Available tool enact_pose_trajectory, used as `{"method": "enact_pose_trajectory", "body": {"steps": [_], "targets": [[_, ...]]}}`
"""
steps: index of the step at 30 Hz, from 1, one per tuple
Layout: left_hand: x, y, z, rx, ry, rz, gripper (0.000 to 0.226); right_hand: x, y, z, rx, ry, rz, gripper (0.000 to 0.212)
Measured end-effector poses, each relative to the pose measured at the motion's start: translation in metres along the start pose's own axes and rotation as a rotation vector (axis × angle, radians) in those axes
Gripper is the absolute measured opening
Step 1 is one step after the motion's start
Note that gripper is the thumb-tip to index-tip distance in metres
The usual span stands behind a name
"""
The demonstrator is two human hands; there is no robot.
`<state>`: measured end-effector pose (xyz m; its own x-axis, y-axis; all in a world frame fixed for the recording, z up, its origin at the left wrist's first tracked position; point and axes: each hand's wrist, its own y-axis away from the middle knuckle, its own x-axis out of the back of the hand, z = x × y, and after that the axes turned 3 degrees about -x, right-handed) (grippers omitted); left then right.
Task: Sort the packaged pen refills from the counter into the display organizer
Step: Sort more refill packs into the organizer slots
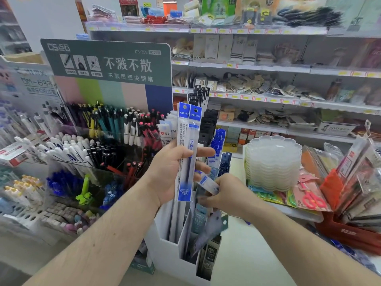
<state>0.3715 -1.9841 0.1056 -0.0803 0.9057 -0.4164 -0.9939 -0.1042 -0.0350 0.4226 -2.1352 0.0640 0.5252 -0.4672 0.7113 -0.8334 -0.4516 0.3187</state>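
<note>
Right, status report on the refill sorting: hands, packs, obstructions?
Left hand grips blue refill packs upright. Right hand pinches small pack over white organizer. Slots already crowded.

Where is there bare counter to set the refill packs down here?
Bare counter lies right of the white organizer, under the right forearm, up to the red bag. Left is crowded with pen bins; the scissors packs and plastic trays fill the right.
</note>
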Motion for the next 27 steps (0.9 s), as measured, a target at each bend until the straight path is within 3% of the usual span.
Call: {"method": "enact_pose_trajectory", "body": {"steps": [2, 7, 10, 16, 20, 23, 25, 27], "targets": [[0.0, 0.0, 0.0, 0.0, 0.004, -0.012, 0.04, 0.018, 0.006, -0.001, 0.013, -0.233, 0.052, 0.023], [-0.001, -0.002, -0.001, -0.018, -0.063, 0.012, 0.032, 0.047, 0.021, -0.02, 0.053, -1.131, 0.199, 0.037], [-0.001, -0.002, -0.004, -0.007, -0.103, 0.03, 0.025, 0.042, 0.026, -0.039, 0.074, -1.36, 0.246, 0.034], [0.0, -0.003, -0.012, -0.084, -0.174, 0.01, 0.023, 0.021, 0.021, -0.06, 0.177, -1.306, 0.374, 0.031], [-0.001, -0.004, -0.015, -0.086, -0.179, 0.033, 0.017, -0.002, 0.007, -0.062, 0.234, -1.082, 0.687, 0.029], [0.001, -0.006, -0.016, -0.091, -0.186, 0.056, 0.021, -0.005, 0.002, -0.062, 0.251, -0.895, 0.817, 0.03], [0.001, -0.006, -0.016, -0.097, -0.206, 0.044, 0.036, -0.004, 0.0, -0.06, 0.231, -0.771, 0.82, 0.034], [0.002, -0.005, -0.016, -0.101, -0.235, -0.001, 0.039, -0.002, 0.0, -0.059, 0.23, -0.806, 0.728, 0.035]]}}
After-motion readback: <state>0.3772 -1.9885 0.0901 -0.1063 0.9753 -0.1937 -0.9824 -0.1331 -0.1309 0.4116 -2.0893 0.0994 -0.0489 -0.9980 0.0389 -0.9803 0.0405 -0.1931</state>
